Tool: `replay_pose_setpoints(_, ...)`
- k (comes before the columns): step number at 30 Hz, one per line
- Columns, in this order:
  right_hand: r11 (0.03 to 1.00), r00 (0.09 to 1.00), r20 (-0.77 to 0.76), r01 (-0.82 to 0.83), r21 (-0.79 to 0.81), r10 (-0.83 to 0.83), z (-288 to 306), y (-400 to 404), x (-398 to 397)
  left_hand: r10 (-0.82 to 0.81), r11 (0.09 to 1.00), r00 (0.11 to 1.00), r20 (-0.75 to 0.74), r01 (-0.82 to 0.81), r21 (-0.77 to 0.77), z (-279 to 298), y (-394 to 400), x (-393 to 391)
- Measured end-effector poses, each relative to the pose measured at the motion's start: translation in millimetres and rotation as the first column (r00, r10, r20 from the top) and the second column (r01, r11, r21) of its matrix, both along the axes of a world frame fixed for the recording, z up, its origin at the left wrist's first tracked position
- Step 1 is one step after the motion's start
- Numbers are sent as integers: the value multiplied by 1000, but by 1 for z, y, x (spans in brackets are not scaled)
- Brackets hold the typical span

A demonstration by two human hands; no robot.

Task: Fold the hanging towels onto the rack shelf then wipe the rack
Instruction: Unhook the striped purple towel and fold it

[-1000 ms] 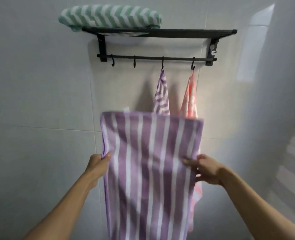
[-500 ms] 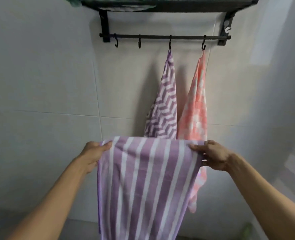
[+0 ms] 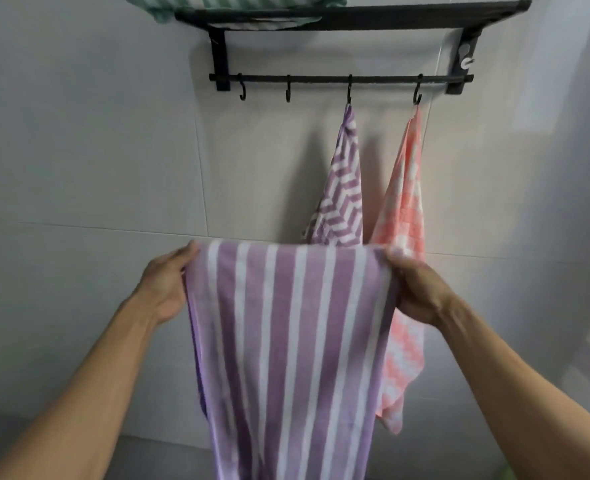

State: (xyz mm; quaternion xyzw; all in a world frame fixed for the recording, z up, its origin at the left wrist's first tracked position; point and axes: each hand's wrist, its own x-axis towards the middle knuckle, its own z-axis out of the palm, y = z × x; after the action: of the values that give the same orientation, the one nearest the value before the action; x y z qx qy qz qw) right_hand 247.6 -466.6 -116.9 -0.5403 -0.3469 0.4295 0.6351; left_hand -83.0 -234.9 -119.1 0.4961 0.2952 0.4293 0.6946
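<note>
A purple towel with white stripes [image 3: 286, 341] hangs spread between my hands, in front of the wall. My left hand [image 3: 165, 282] grips its upper left corner and my right hand [image 3: 415, 289] grips its upper right corner. Above, the black rack shelf [image 3: 390, 17] carries a folded green striped towel [image 3: 224, 3] at its left end, cut off by the frame's top. From the hook rail [image 3: 321, 78] hang a purple chevron towel [image 3: 342, 195] and, to its right, a pink checked towel [image 3: 404, 237], both partly hidden behind the held towel.
Two bare hooks [image 3: 241, 93] sit on the left part of the rail. The wall is pale tile. A white clip [image 3: 466, 60] sits on the rack's right bracket. A grey ledge [image 3: 148, 455] runs along the bottom.
The towel's top edge has dropped lower in the view, uncovering the two hanging towels. My hands have slid from its sides up to its top corners. The view has tilted down, cutting off the green towel.
</note>
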Motion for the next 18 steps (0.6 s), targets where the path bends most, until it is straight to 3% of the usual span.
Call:
replay_pose_setpoints(1,999,999,-32,-35,4,35,6,-2,0,-66,996,998,-18,67,52,4,-6,-2)
replay_pose_setpoints(2,997,998,-5,-65,-51,65,3,-6,0,-96,991,987,-126,106,82,-3,-15,-6)
replay_pose_setpoints(4,964,980,112,-134,-231,163,-13,-17,-5,-61,994,942,-330,87,67,-32,-24,-15)
replay_pose_setpoints(5,949,971,144,-145,-280,191,-21,-22,-8,-39,998,941,-336,53,34,-40,-25,-18)
replay_pose_setpoints(7,975,985,113,-103,-199,127,-24,-20,-8,-39,999,974,-224,39,-4,-37,-21,-19)
replay_pose_setpoints(10,999,992,-123,-40,13,41,-4,-15,-3,-170,985,985,18,169,48,-6,-11,-16)
replay_pose_setpoints(12,993,989,-104,-109,-34,105,-4,-19,-7,-216,967,963,-162,233,99,-13,-19,-18)
replay_pose_setpoints(14,973,986,-6,-166,-161,167,-21,-23,-10,-139,982,930,-341,173,72,-40,-25,-19)
replay_pose_setpoints(16,980,994,7,-106,-170,109,-31,-22,-9,-76,997,954,-291,80,-1,-54,-26,-15)
replay_pose_setpoints(18,997,997,-73,-25,-67,20,-27,-19,-4,-75,996,993,-94,71,-48,-44,-18,-13)
